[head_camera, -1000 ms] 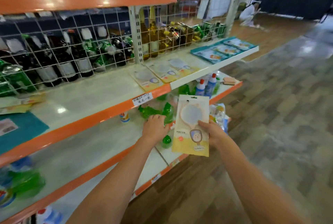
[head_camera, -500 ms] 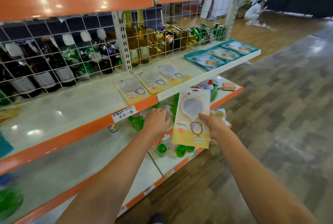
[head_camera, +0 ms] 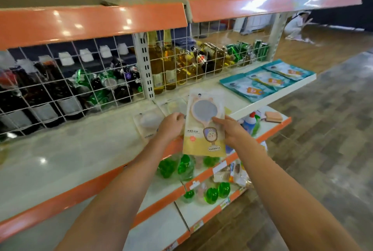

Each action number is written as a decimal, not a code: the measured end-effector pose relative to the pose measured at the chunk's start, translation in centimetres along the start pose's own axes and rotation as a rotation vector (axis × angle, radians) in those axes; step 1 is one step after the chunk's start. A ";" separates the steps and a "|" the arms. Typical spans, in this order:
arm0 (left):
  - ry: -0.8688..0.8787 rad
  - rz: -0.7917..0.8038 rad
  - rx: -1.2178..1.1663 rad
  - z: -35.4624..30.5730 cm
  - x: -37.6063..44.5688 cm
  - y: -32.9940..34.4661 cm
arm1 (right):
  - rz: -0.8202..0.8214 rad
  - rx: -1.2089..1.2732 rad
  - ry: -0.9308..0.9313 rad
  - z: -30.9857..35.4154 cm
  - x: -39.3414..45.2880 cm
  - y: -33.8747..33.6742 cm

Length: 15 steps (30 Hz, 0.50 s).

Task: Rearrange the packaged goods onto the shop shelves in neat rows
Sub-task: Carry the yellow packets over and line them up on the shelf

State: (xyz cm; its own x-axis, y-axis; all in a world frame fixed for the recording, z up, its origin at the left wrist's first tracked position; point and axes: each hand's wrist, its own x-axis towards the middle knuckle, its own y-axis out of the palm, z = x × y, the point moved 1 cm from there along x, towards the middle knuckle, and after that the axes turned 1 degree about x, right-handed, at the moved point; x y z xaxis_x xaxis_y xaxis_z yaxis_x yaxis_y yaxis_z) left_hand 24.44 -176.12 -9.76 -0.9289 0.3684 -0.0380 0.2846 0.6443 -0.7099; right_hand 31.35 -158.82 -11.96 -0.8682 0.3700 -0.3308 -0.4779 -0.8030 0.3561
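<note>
While raised from lower shelf | both hands (head_camera: pixel 232 131) hold mirror pack (head_camera: pixel 203 127)

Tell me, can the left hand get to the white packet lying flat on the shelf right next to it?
Probably yes. The left hand already sits right beside the white packet, which lies in the open on the shelf with nothing on top. But its fingers seem busy holding the yellow mirror packet, so it might need to let go first.

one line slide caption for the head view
Both hands hold a yellow mirror packet over the white shelf.
</note>
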 end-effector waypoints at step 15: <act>-0.394 -0.205 -0.590 3.3 4.4 -4.1 | 0.259 -0.263 0.119 0.6 9.0 9.2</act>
State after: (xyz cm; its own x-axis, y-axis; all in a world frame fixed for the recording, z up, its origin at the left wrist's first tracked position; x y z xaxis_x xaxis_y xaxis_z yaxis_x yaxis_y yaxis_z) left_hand 18.42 -179.34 -9.30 -0.9618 0.0052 -0.2737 0.0730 0.9685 -0.2382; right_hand 19.09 -162.57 -11.13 -0.9265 0.0951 -0.3642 -0.1810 -0.9609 0.2096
